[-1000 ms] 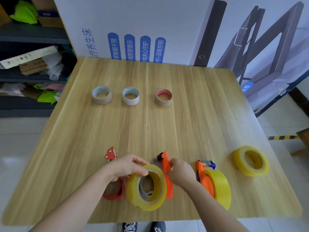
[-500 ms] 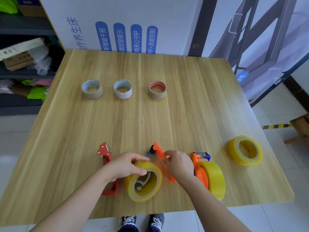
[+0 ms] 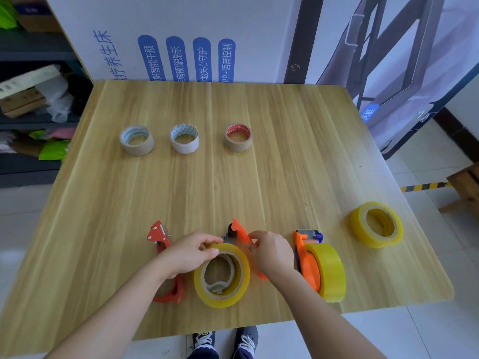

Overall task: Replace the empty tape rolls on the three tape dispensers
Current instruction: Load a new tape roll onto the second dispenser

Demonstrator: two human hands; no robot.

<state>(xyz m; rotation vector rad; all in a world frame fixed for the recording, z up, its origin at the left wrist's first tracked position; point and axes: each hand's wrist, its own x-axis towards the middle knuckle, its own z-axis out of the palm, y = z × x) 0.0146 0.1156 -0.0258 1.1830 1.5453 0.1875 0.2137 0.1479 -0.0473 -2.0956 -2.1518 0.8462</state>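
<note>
The yellow tape roll [image 3: 200, 282] stands on edge at the near middle of the wooden table [image 3: 259, 177], against the middle orange dispenser [image 3: 239, 230]. The left hand [image 3: 189, 255] grips the top of the roll, fingers curled over its rim. The right hand [image 3: 272, 252] pinches the dispenser's orange plate between thumb and fingertips.

Just left lies a red dispenser [image 3: 156, 234] with no roll on it, partly under the left wrist. To the right stands another orange dispenser [image 3: 307, 265] carrying a full yellow roll [image 3: 330, 270]. Further right a spare yellow roll [image 3: 373, 242] lies flat.

Three empty cores sit in a far row: the left core [image 3: 137, 150] printed blue-green inside, the middle core [image 3: 184, 149] white and patterned, the right core [image 3: 238, 146] red inside; that print is too small to read.

Behind the table a white board [image 3: 233, 22] bears blue Chinese text, including "养生床" and "PP+语音控制".
</note>
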